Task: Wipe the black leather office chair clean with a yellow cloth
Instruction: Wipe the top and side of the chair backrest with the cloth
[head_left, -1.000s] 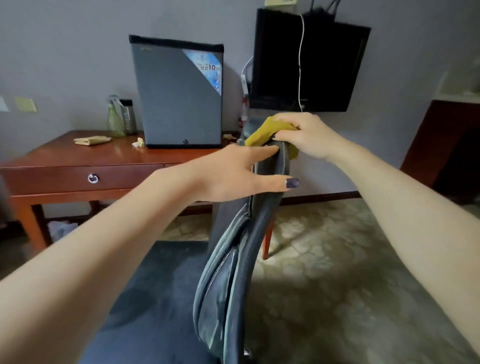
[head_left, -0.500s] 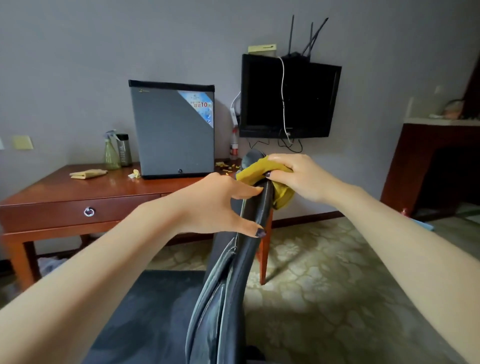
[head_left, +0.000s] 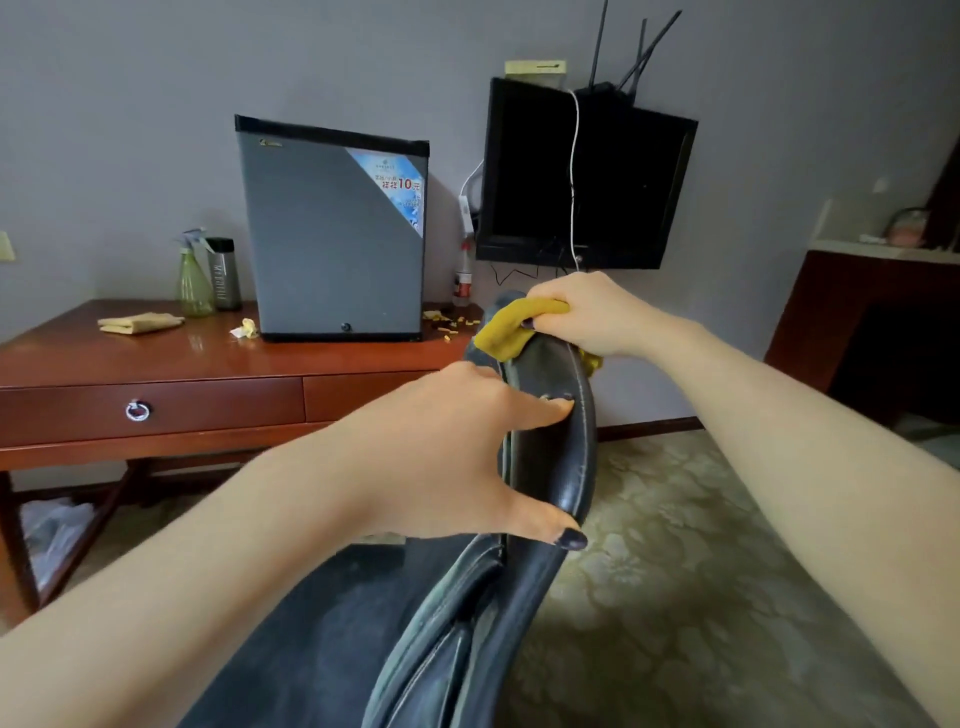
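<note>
The black leather office chair (head_left: 550, 467) shows its backrest edge-on. Its long axis climbs from the bottom centre of the frame to the middle, with the top edge pointing up and away.

At that top edge, just above centre frame, sits the yellow cloth (head_left: 506, 332). It is bunched into a wad that slants from lower left to upper right and is draped over the leather. The right hand (head_left: 592, 312) clutches it, fingers curled tight round the upper end, so most of the cloth sticks out to the left of the knuckles and a scrap shows below the palm.

Lower on the backrest, the left hand (head_left: 447, 457) grips the edge, with its fingers (head_left: 556, 408) hooked over the stitched seam and the thumb spread well below them against the leather.

At left stands a wooden desk (head_left: 156, 364). Its drawer (head_left: 156, 410) is closed, so the contents are hidden. On top are a closed mini fridge (head_left: 332, 234), a green spray bottle (head_left: 195, 280) touching a dark tumbler (head_left: 223, 275), and a folded cloth (head_left: 140, 322).
</note>
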